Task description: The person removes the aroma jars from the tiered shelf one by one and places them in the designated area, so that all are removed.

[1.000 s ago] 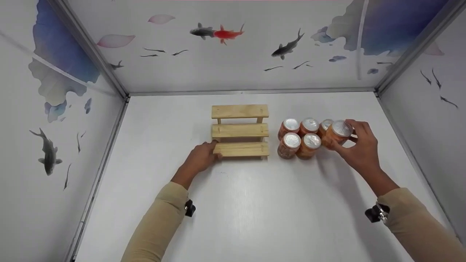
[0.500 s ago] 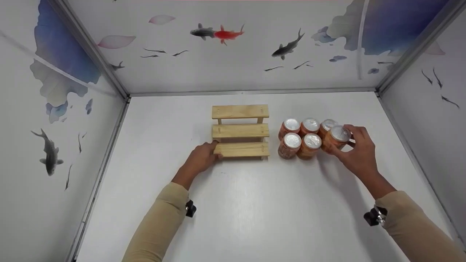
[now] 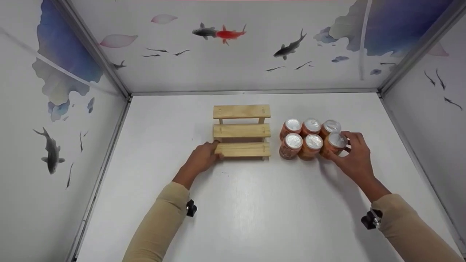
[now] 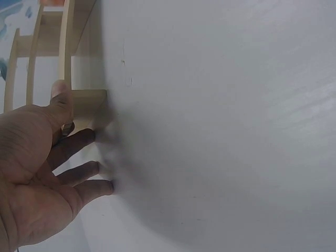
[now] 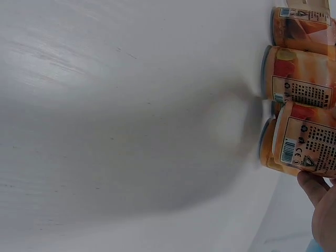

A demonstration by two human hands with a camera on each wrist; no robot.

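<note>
At the right end of the front row, my right hand [image 3: 355,154] grips an orange-labelled can [image 3: 335,142] with a silver top, thumb on the near side. In the right wrist view this can [image 5: 310,139] overlaps its neighbours, and its base appears slightly above the table. Another can [image 3: 330,127] stands behind it, and a can [image 3: 310,146] stands to its left. My left hand [image 3: 202,157] pinches the left end of the lowest step of a three-tier wooden rack [image 3: 242,149]. In the left wrist view its thumb [image 4: 61,94] lies on the rack's board; the other fingers spread below.
Further cans stand upright in two rows, including a front-left can [image 3: 290,146] and a back-left can [image 3: 292,125], just right of the rack. White walls [image 3: 233,69] printed with fish enclose the white table [image 3: 247,203] at the back and both sides.
My right hand has brought its can toward the front and slightly left, from beside the back row to the front row's right end. My left hand stays on the rack.
</note>
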